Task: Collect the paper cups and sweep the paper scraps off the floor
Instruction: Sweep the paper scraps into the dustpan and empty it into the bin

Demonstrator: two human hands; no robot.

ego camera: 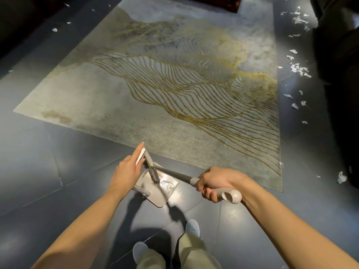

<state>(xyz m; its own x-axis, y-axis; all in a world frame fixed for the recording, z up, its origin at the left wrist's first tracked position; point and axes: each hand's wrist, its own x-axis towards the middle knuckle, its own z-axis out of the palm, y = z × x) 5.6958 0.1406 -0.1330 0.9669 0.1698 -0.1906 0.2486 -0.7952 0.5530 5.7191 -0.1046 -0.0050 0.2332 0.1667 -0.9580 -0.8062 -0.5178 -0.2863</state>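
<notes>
My right hand (217,181) is closed around the grey broom handle (174,174) near its looped end. The broom's lower end meets the beige dustpan (155,199), which rests on the dark tiles by the rug's near edge. My left hand (128,167) lies over the top of the dustpan's upright handle (148,159), fingers stretched out and thumb under it. Crumpled white paper scraps (168,186) lie in the pan. More paper scraps (299,69) are strewn along the floor on the right. I see no paper cups.
A grey rug (155,84) with gold lines covers the middle of the floor. Dark furniture (340,74) lines the right side, with a scrap (341,177) at its foot. A few small scraps (55,29) lie at the upper left. My shoes (192,228) stand just behind the pan.
</notes>
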